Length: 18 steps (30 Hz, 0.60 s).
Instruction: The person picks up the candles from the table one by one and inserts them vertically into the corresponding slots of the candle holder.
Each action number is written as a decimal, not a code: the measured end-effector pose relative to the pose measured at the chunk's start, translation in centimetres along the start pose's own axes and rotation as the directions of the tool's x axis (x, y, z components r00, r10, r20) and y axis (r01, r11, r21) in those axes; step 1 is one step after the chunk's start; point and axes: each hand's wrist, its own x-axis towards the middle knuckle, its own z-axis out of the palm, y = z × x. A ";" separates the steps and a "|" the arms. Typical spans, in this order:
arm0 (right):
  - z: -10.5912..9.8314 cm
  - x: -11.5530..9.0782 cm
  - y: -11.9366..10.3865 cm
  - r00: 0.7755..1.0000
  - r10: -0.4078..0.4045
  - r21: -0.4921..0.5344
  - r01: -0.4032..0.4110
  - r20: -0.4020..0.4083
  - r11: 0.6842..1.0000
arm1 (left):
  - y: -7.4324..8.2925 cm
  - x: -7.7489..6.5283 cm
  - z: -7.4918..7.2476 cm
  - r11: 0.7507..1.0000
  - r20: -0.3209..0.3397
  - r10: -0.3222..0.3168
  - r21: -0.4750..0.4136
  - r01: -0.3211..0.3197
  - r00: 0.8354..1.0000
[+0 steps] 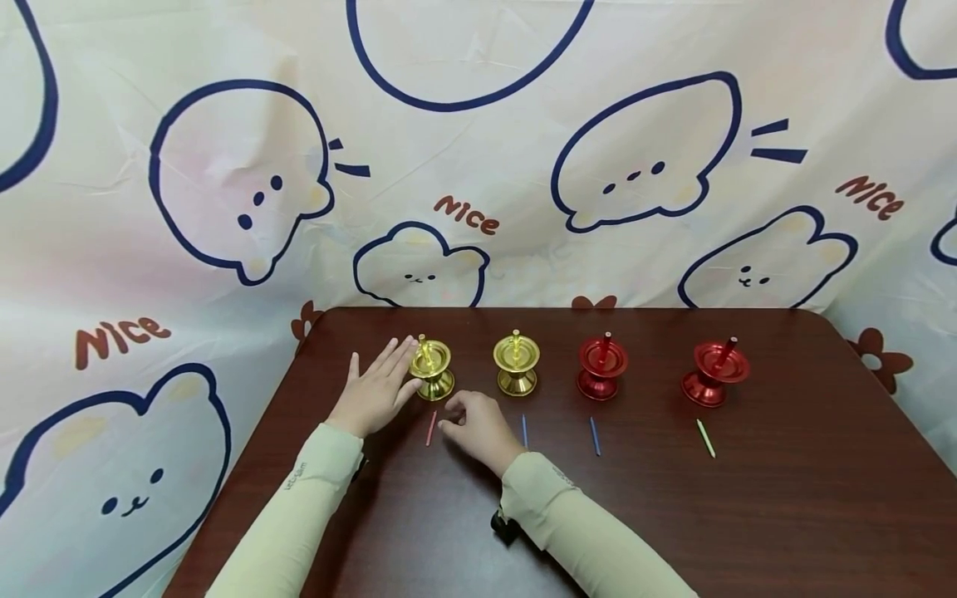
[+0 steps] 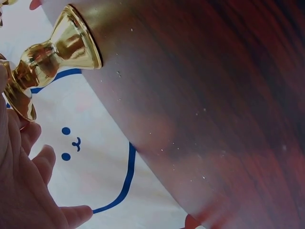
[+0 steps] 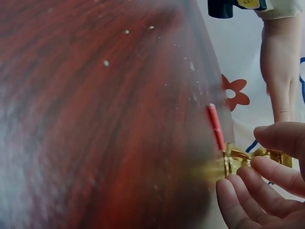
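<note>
My left hand (image 1: 374,394) has its fingers extended beside the leftmost gold candle holder (image 1: 436,385), fingertips right at its upper dish. In the left wrist view the holder's gold stem and base (image 2: 71,43) show past the fingers, which are spread apart. My right hand (image 1: 484,428) hovers in front of the gold holders, fingers loosely bent and nothing between them. Just left of it lies a thin red stick (image 1: 431,428) on the table. The right wrist view shows a gap between thumb and fingers, with the red stick (image 3: 215,126) beyond them.
A second gold candle holder (image 1: 517,365) and two red ones, the nearer (image 1: 601,370) and the far right (image 1: 712,374), continue the row. Before them lie a blue stick (image 1: 525,432) partly behind my right wrist, another blue stick (image 1: 595,437) and a pale green stick (image 1: 706,438).
</note>
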 end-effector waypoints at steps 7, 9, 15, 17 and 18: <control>0.9 0.1 0.3 1.000 -0.006 -0.017 0.006 -0.018 1.000 | -0.2 0.2 0.0 1.000 0.001 0.013 -0.009 -0.013 1.000; 1.1 0.3 0.3 1.000 -0.014 -0.037 0.014 -0.021 0.999 | -0.3 0.2 0.1 1.000 -0.003 0.017 -0.006 -0.017 1.000; 1.6 0.8 0.3 0.999 0.038 -0.102 -0.039 -0.007 0.994 | -0.3 0.2 0.1 0.999 -0.008 0.035 -0.011 -0.035 0.999; 1.8 1.0 0.1 0.999 0.047 -0.133 -0.047 -0.001 0.990 | -0.3 0.2 0.2 0.999 -0.009 0.039 -0.007 -0.039 0.999; 1.8 1.1 -0.1 0.999 0.045 -0.149 -0.044 -0.001 0.988 | -0.4 0.2 0.2 0.999 -0.011 0.039 -0.006 -0.039 0.999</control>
